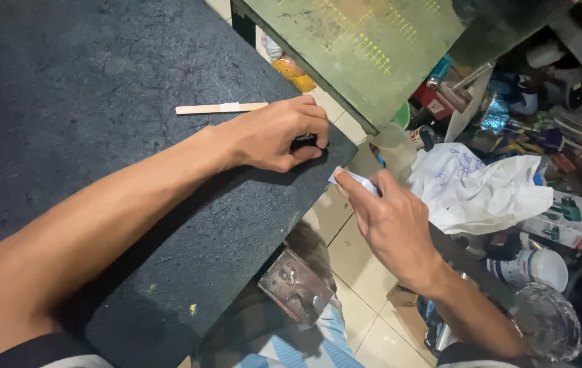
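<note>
My left hand (279,134) rests on the dark board (100,136) near its right edge, fingers curled around a small black object (304,142) that is mostly hidden. My right hand (390,221) hovers just off the board's edge and pinches a small white slip of paper (349,177) between thumb and fingers. A flat wooden stick (219,108) lies on the board just behind my left hand.
A green screen frame (366,48) leans overhead at the back. To the right sits a crumpled white cloth (482,187) among cluttered jars, boxes and tools. A metal clamp (296,286) lies below the board over a tiled floor (345,252).
</note>
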